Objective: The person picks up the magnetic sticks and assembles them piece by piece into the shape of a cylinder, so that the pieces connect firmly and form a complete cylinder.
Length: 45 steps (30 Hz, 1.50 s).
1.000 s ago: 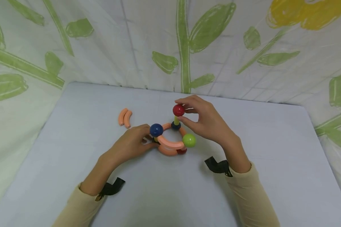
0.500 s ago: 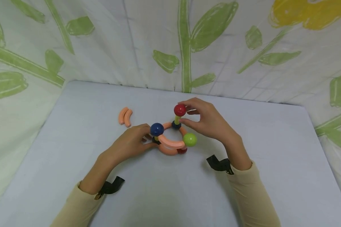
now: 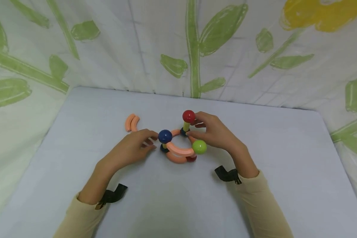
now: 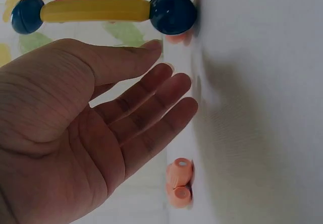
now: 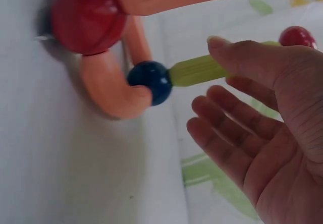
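Toy ring [image 3: 178,150] of orange curved pieces and coloured balls sits mid-table [image 3: 270,148], with a red ball [image 3: 188,116] raised on a yellow-green stick [image 5: 199,70]. Right hand [image 3: 214,134], fingers relaxed, has its thumb on that stick. Left hand [image 3: 131,148] lies open just beside the blue ball [image 3: 165,136], not gripping. Two spare orange pieces [image 3: 132,123] lie apart; the ring's far side is partly hidden.

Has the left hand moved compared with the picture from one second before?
Yes. The left hand has drawn back a little from the blue ball; its fingers are now straighter and hold nothing, lying just left of the ball.
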Each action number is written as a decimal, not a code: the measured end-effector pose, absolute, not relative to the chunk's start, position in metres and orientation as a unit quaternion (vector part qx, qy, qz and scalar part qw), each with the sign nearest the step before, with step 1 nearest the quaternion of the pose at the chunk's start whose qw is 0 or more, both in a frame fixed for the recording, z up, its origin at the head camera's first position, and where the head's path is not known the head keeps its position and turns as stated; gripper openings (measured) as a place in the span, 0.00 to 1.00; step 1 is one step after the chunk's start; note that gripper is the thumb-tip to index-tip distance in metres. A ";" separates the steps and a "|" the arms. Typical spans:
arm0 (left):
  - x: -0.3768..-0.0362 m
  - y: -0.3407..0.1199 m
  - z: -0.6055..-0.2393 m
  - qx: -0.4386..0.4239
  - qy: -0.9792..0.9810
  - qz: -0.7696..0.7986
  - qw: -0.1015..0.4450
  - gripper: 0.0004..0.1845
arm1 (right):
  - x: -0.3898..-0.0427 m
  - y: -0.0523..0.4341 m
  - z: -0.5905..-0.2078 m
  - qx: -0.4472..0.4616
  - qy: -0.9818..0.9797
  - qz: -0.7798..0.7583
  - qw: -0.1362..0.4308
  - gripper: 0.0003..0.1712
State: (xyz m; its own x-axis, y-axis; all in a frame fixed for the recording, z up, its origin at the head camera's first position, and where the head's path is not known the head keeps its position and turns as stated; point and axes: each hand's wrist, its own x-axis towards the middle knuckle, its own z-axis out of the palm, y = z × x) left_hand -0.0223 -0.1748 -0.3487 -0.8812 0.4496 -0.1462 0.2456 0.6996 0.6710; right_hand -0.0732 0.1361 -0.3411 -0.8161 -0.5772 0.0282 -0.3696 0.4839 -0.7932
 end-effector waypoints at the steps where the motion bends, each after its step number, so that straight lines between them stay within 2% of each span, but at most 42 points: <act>1: -0.023 -0.175 -0.348 0.188 0.910 0.336 0.151 0.18 | -0.072 0.137 -0.344 -0.272 0.853 -0.427 0.128 0.22; 8: -0.032 -0.183 -0.339 0.165 0.920 0.323 0.150 0.17 | -0.069 0.139 -0.368 -0.259 0.847 -0.447 0.126 0.21; 15: -0.043 -0.194 -0.328 0.106 0.934 0.313 0.140 0.18 | -0.072 0.132 -0.382 -0.260 0.840 -0.462 0.115 0.17; 24: -0.061 -0.193 -0.330 0.029 0.958 0.272 0.089 0.20 | -0.066 0.133 -0.383 -0.216 0.870 -0.428 0.117 0.21; 33: -0.073 -0.192 -0.331 -0.012 0.955 0.271 0.121 0.18 | -0.051 0.145 -0.378 -0.178 0.887 -0.410 0.117 0.25; 40: -0.075 -0.183 -0.330 -0.017 0.946 0.287 0.150 0.22 | -0.026 0.157 -0.379 -0.158 0.891 -0.410 0.110 0.22; 45: -0.074 -0.178 -0.332 -0.020 0.943 0.293 0.157 0.23 | -0.006 0.162 -0.378 -0.178 0.890 -0.410 0.089 0.18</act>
